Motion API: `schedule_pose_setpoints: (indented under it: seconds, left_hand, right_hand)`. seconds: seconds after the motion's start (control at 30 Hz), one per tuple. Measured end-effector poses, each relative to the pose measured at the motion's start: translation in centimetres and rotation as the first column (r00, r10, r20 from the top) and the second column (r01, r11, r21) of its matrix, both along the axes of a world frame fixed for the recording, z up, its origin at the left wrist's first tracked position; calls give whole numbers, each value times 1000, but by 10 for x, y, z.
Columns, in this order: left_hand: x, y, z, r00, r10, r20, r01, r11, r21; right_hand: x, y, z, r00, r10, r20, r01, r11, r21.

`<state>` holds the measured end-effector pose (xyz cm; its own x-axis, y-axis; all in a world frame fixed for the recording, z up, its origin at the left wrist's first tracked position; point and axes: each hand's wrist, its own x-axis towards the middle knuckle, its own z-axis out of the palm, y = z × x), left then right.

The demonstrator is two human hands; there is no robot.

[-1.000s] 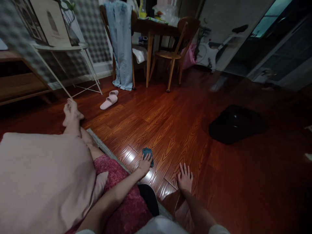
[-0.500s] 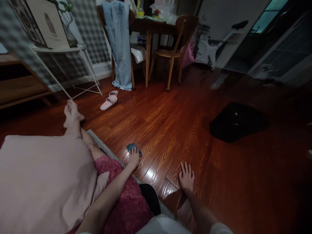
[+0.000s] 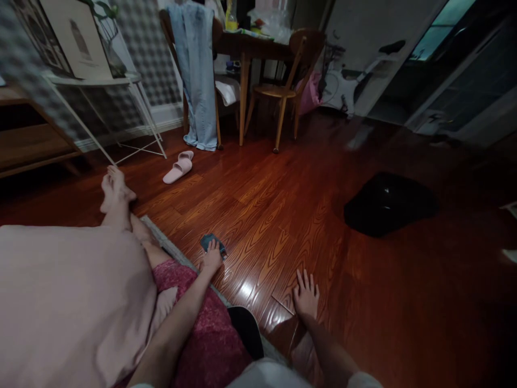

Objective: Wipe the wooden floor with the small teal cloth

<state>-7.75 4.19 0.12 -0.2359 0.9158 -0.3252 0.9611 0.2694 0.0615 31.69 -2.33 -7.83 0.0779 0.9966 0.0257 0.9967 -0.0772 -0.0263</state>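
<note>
A small, flat, teal-blue cloth lies on the wooden floor beside the mat's edge. My left hand is on top of it, palm down, with the fingers pressed over it; part of the cloth is hidden beneath them. To the right, my right hand rests flat on the bare floor, fingers spread, holding nothing.
A pale pillow covers my lap, and my bare feet stretch out at left. Pink slippers lie ahead. A black bag-like bundle sits on the right. Wooden chairs, one draped with jeans, stand at the back.
My left hand and the cloth have slid slightly to the left across the floor. My right hand stays in place; the view has shifted a little.
</note>
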Motion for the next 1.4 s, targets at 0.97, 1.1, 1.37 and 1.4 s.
schedule_pose_setpoints:
  seconds: [0.97, 1.1, 1.37, 1.4]
  left_hand:
    - [63, -27, -13, 941, -334, 61, 336, 942, -17]
    - [100, -40, -27, 795, -579, 181, 585, 811, 23]
    - [87, -29, -27, 780, -557, 286, 564, 823, 67]
    - [85, -28, -26, 773, -553, 311, 566, 822, 56]
  right_hand:
    - [-4, -1, 6, 1000, -11, -2, 11, 1000, 7]
    - [-2, -1, 3, 1000, -8, 2, 8, 1000, 7]
    - [-3, 0, 3, 1000, -15, 13, 15, 1000, 12]
    - [-3, 0, 3, 1000, -18, 15, 18, 1000, 16]
